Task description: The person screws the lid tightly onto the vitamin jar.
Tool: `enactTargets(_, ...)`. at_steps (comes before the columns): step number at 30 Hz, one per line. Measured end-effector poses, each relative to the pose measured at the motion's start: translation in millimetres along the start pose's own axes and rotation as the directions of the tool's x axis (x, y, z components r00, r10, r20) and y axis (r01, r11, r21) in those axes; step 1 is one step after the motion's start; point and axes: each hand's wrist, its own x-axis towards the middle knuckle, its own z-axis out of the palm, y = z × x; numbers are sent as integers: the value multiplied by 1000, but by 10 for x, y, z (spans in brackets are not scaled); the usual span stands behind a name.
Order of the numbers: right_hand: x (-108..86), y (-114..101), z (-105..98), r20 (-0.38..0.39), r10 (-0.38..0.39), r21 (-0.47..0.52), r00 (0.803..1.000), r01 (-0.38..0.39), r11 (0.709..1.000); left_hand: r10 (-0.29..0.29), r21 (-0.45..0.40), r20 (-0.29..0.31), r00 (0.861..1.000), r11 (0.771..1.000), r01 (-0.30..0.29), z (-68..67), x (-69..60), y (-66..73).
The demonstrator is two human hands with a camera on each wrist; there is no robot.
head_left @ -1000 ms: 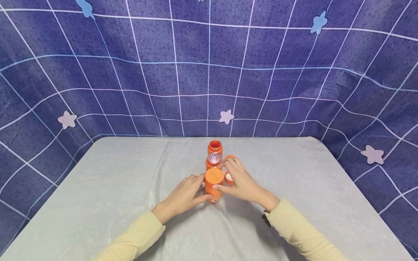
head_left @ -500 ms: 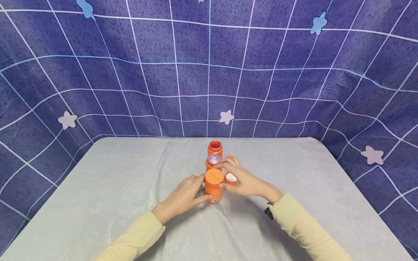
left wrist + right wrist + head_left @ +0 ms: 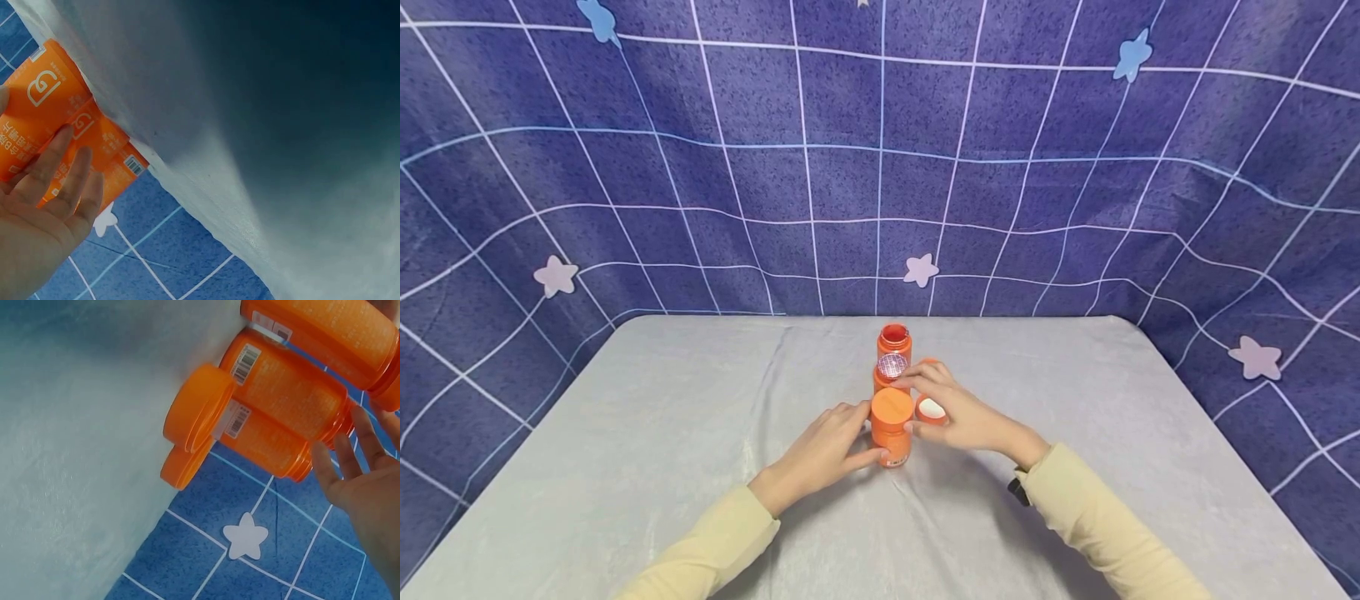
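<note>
Three orange bottles stand front to back in the head view. The front bottle [image 3: 891,442] wears an orange cap [image 3: 892,406]; the middle bottle [image 3: 882,384] shows a silvery, patterned top [image 3: 892,365], and the back bottle [image 3: 894,340] has an uncovered mouth. My left hand [image 3: 822,446] holds the front bottle from the left, thumb near its base and fingers along its far side. My right hand [image 3: 966,421] is at its right, thumb beside the cap and fingers reaching behind it. In the right wrist view, those fingers [image 3: 372,447] look relaxed and nearly straight near the bottle necks.
Right of the bottles lies a loose orange cap [image 3: 932,409], white inside. Another loose cap [image 3: 929,362] is partly hidden behind my right hand. A grey cloth covers the table [image 3: 625,433], and a purple-blue patterned curtain [image 3: 842,183] hangs at its far edge.
My right hand has shifted slightly right, its thumb moving from the front of the capped bottle to its right side. More of the white-lined cap shows. My left hand stays in place.
</note>
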Motion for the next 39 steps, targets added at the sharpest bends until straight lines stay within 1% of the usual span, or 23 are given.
enactTargets(5, -9, -29, 28, -61, 22, -32, 998, -24, 999, 1, -1, -3, 1000, 1000, -1, -2, 2, 0)
enactTargets(11, -29, -49, 104, -157, 56, -36, 986, -62, 997, -5, 9, -4, 1000, 1000, 5, -3, 4, 0)
enactTargets(16, -43, -57, 157, -185, 75, -55, 980, -87, 995, -9, 12, 0, 1000, 1000, 9, -6, 1, 2)
enactTargets(20, -44, -65, 164, -191, 74, -52, 979, -86, 995, -10, 12, 3, 1000, 1000, 10, -7, -4, 3)
enactTargets(23, -45, -63, 153, -182, 67, -57, 981, -78, 995, -13, 13, 4, 1000, 1000, 13, -9, -8, 4)
enactTargets(26, -43, -57, 133, -156, 54, -47, 986, -62, 997, -12, 14, 3, 1000, 1000, 12, -10, -9, 5)
enactTargets(33, -36, -12, 85, -51, 26, -21, 998, -27, 999, -6, 9, 0, 1000, 1000, 6, -4, -11, 1)
enactTargets(39, -31, 6, 24, 27, 16, 31, 1000, -16, 999, -14, -1, 9, 1000, 1000, 14, 6, -9, -6)
